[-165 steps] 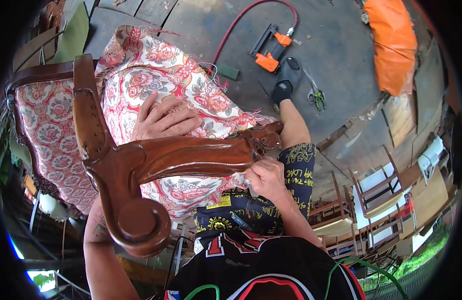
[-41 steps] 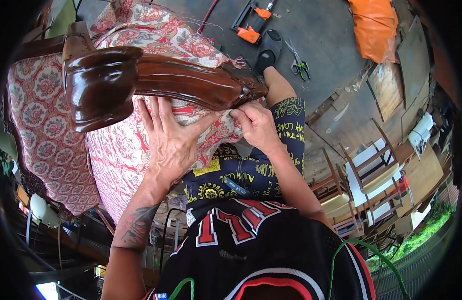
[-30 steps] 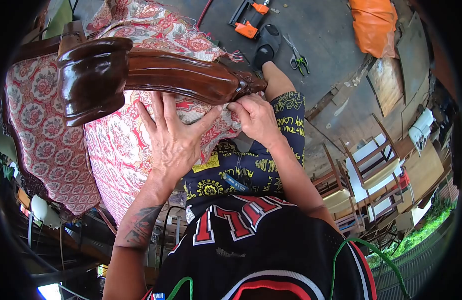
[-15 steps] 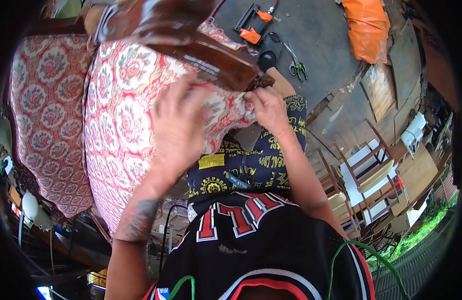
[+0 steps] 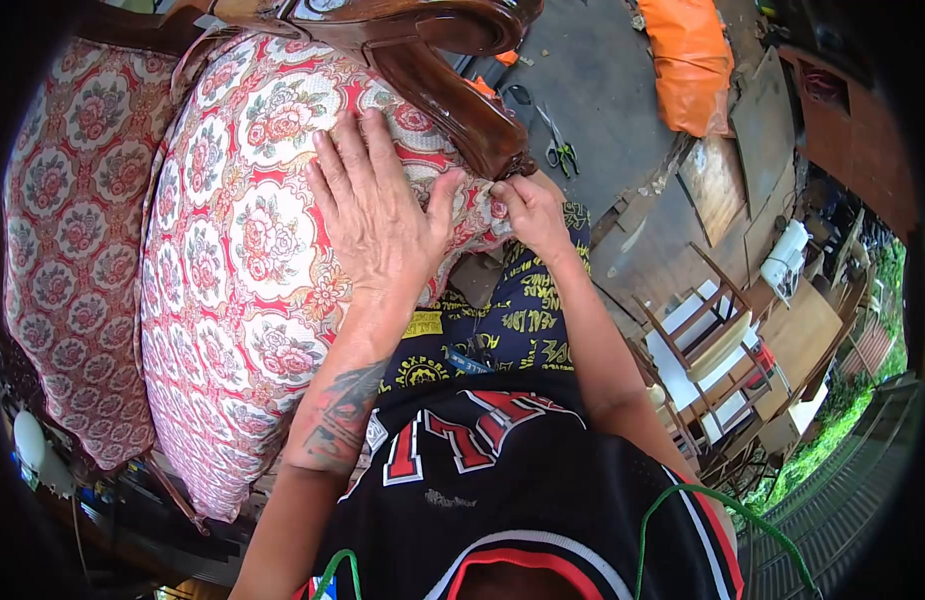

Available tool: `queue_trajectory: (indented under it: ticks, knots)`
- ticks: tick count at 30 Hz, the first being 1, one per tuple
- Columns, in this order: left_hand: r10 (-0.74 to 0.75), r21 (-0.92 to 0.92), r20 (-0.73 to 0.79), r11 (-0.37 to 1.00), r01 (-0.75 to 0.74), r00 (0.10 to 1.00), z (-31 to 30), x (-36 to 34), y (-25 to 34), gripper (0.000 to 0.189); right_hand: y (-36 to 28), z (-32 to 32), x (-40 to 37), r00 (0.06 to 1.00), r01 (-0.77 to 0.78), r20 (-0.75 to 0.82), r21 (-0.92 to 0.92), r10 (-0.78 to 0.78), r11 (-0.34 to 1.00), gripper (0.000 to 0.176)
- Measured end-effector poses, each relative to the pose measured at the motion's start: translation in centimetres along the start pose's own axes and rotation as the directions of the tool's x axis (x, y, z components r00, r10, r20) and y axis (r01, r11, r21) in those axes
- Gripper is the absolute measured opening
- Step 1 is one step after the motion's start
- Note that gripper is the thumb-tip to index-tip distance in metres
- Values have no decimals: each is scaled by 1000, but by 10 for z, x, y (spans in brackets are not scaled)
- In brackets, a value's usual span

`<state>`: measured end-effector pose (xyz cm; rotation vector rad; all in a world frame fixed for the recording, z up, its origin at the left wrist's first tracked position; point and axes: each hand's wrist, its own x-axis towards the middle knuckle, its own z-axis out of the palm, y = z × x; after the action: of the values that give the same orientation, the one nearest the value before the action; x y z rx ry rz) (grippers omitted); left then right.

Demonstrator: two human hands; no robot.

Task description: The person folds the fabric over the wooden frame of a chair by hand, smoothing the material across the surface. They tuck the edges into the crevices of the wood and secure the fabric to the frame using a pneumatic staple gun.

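While the left hand (image 5: pixel 378 215) lies flat on the floral fabric (image 5: pixel 253 230) with its fingers spread wide and nothing gripped, the right hand (image 5: pixel 528 205) is pinched tight on the edge of that same fabric. The pinch sits just under the front end of the carved wooden armrest (image 5: pixel 463 110), where the cloth wraps the corner of the armchair seat. The left thumb stretches toward the right fingertips and comes close beside them; whether they touch cannot be told. The fabric, red and cream with rose medallions, covers the whole seat at the left centre of the view, and the backrest (image 5: pixel 53 220) at the far left carries the same pattern. The seat presses against the person's dark shorts (image 5: pixel 528 320) printed with yellow lettering. Beyond the armrest, green-handled scissors (image 5: pixel 560 152) lie on the concrete floor (image 5: pixel 603 100), near an orange bag (image 5: pixel 688 60). Bare wooden chair frames (image 5: pixel 703 335) stand well apart at the right.
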<state>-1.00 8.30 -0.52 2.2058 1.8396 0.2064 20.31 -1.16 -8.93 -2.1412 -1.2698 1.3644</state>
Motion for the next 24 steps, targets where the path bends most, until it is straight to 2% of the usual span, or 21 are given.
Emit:
queue_trajectory:
  ticks: [1,3,4,5,7,9,11,13,15,17,23,24]
  knots:
    - [-13,0,-2,1000,13,1000,-4,2,-3,78,-1,-1,0,1000,5,10,-7,-5,1000,28]
    - [114,-1,103,993,-115,988,-21,9,-19,70,-6,-1,0,992,103,-64,-18,-104,995,28]
    - [104,-162,200,984,-72,974,-29,24,-42,59,-6,-3,3,991,123,-39,-26,-124,992,28]
    - [-4,-269,224,961,66,975,-31,34,-59,54,-5,-4,3,995,94,-20,5,-94,996,28]
    - [192,69,16,979,-193,981,-17,39,-81,54,-7,-5,-1,996,77,37,18,-77,997,29]
    - [183,-46,149,983,-178,972,-9,25,-73,56,-13,-9,2,998,-24,58,57,21,998,29]
    - [121,-80,136,991,-111,983,-9,19,-68,56,12,-4,5,998,9,69,-1,-9,1000,29]
    - [106,-59,94,993,-101,990,-8,17,-65,55,16,-3,7,999,15,38,71,-18,997,30]
    - [79,-64,78,995,-74,994,-7,14,-62,54,13,-6,8,998,34,54,61,-37,998,31]
    - [14,-41,74,999,-11,997,-9,11,-56,52,5,-7,5,998,-16,63,61,12,998,32]
    - [30,-110,52,994,-25,998,-6,5,-47,50,10,-9,7,997,19,80,29,-21,999,33]
    - [38,-142,38,989,-32,999,-5,5,-44,51,-8,-10,4,996,-22,89,65,16,998,32]
